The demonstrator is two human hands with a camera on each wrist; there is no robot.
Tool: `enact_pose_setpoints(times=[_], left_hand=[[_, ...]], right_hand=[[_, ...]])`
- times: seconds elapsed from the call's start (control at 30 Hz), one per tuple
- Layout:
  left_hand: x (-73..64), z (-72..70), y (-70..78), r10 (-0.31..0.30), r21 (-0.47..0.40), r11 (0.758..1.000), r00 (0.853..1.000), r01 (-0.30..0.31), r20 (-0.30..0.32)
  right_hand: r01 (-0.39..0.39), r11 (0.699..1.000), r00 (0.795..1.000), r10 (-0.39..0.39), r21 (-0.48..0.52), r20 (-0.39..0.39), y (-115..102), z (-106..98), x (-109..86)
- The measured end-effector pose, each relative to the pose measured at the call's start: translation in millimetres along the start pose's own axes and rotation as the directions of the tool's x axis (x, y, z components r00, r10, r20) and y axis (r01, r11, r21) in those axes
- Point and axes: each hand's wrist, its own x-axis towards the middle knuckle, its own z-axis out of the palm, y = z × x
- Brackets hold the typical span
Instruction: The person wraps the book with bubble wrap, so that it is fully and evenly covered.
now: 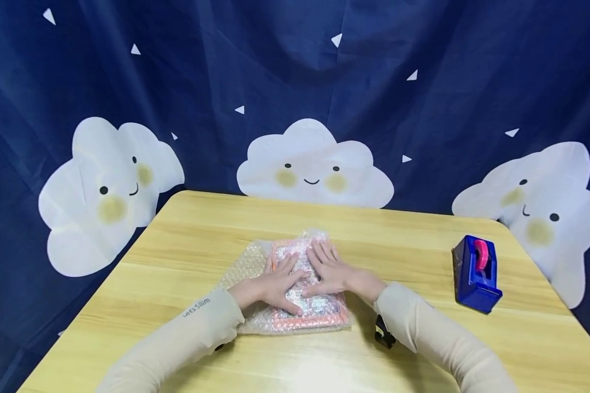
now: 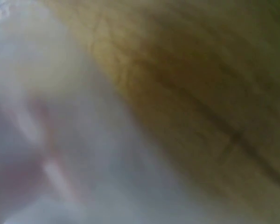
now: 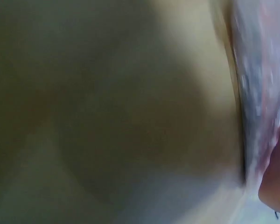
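A flat rectangular item with an orange-pink border lies on the table under clear bubble wrap. Loose wrap spreads out to its left. My left hand rests flat on the wrapped item with fingers spread. Beside it, my right hand lies on the upper right part, its fingers straight and pointing away from me. Both hands touch the wrap from above. In the right wrist view, the edge of the wrapped item shows at the right; the left wrist view is badly blurred.
A blue tape dispenser with a pink roll stands on the right of the wooden table. A dark blue curtain with smiling clouds hangs behind the table's far edge.
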Motion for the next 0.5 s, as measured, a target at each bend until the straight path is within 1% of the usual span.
enact_pose_setpoints(times=[0.07, 0.2, 0.3, 0.37, 0.5], left_hand=[[0.3, -1.0, 0.2, -0.001, 0.002, 1.0, 1.0, 0.001, -0.003], [2.4, -1.5, 0.8, 0.01, 0.009, 1.0, 1.0, -0.01, -0.003], [3.4, -2.0, 1.0, 0.017, 0.017, 1.0, 1.0, -0.017, -0.004], [3.0, -2.7, 1.0, 0.011, 0.018, 1.0, 1.0, -0.011, 0.001], [0.7, -5.0, 1.3, -0.002, 0.034, 0.999, 1.0, 0.001, 0.018]], right_hand=[[0.002, 1.0, 1.0, -0.002, 0.019, -0.021, -3.1, 2.7, -2.3], [-0.02, 0.999, 0.999, 0.023, 0.047, -0.05, -2.9, 8.5, -5.0], [-0.031, 0.999, 0.997, 0.033, 0.039, -0.064, -1.0, 12.6, -4.8], [-0.033, 0.999, 0.997, 0.035, 0.022, -0.072, -0.5, 14.8, -3.0], [-0.037, 0.999, 0.998, 0.037, -0.005, -0.059, -1.2, 17.7, 1.2]])
